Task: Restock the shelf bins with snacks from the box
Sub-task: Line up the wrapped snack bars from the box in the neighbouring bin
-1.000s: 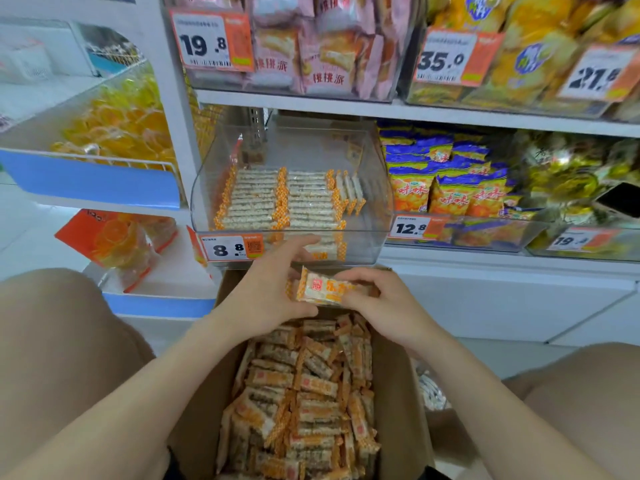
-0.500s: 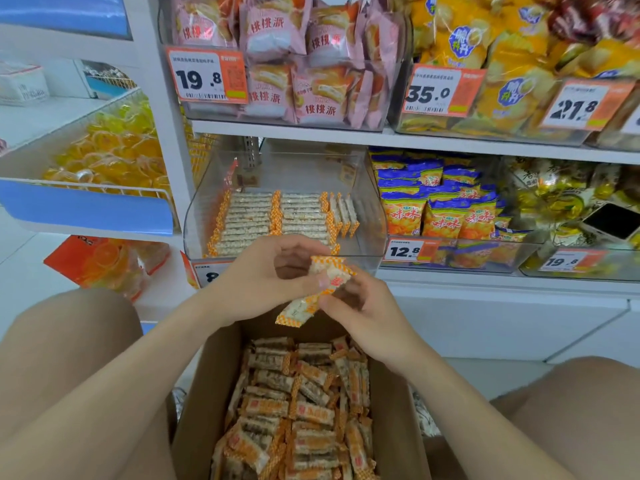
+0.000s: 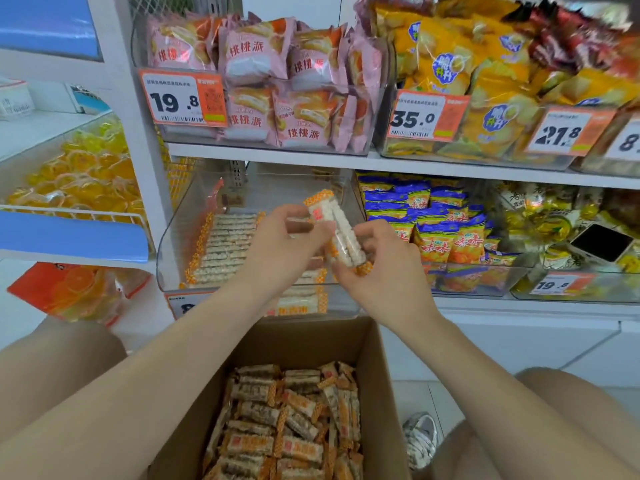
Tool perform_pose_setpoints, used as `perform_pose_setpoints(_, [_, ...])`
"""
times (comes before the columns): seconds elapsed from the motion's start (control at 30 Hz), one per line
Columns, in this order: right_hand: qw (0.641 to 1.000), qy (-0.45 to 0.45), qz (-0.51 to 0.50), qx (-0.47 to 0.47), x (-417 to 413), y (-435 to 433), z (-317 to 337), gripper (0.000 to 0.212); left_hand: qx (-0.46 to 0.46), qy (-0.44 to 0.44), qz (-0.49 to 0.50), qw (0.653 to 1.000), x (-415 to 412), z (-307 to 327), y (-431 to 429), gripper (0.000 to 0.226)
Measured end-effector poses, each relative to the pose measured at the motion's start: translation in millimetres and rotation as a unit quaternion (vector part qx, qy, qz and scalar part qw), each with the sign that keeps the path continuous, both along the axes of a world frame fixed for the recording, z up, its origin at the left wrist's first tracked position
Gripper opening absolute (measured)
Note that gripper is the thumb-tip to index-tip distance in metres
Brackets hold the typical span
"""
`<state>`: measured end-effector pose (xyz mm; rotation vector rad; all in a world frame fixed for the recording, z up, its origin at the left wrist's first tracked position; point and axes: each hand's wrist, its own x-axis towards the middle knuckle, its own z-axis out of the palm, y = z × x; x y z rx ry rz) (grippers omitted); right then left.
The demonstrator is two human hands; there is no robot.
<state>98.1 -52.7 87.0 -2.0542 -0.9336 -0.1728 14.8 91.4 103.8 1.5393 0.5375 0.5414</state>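
A small stack of orange-and-white wrapped snack bars stands nearly upright in front of the clear shelf bin. My left hand pinches its upper part and my right hand grips its lower end. Inside the bin lie neat rows of the same bars. Below my arms the open cardboard box holds several loose bars.
Pink pastry packs and yellow chip bags fill the bins on the shelf above. Blue-orange snack bags fill the bin to the right, where a phone lies on yellow packs. Orange jelly cups sit left. My knees flank the box.
Both hands have lifted the bars from over the box up to the bin's front, turning the stack from flat to nearly upright. The view has tilted upward.
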Motion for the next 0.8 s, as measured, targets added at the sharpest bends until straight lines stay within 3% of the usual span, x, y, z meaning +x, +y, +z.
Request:
perform_pose_setpoints(0.13, [0.995, 0.063, 0.067, -0.030, 18.5, 4.9, 4.3, 0.051, -0.063, 0.020, -0.024, 0.998, 21.4, 3.8, 0.0, 0.030])
perform_pose_setpoints(0.27, [0.983, 0.128, 0.074, -0.106, 45.3, 2.0, 17.6, 0.056, -0.104, 0.116, -0.047, 0.987, 48.7, -0.3, 24.9, 0.027])
perform_pose_setpoints(0.4, [0.980, 0.199, -0.010, -0.030, 70.3, -1.9, 29.2, 0.029, 0.050, 0.245, -0.037, 0.967, 76.0, -8.1, 29.6, 0.035])
perform_pose_setpoints(0.5, [0.973, 0.225, -0.035, -0.026, 77.7, -7.0, 29.9, 0.014, 0.116, 0.327, -0.117, 0.931, 92.8, -20.7, 17.4, 0.042])
perform_pose_setpoints(0.57, [0.973, 0.223, -0.026, -0.049, 77.1, -8.9, 28.4, 0.013, 0.141, 0.347, -0.141, 0.917, 103.7, -30.7, 11.0, 0.046])
perform_pose_setpoints(0.73, [0.972, 0.224, 0.003, -0.076, 73.2, -7.9, 27.1, 0.008, 0.172, 0.335, -0.164, 0.912, 117.8, -41.9, 2.5, 0.025])
perform_pose_setpoints(0.8, [0.972, 0.219, 0.013, -0.079, 73.4, -7.8, 28.2, 0.008, 0.251, 0.351, -0.163, 0.887, 119.8, -46.3, 3.0, 0.020])
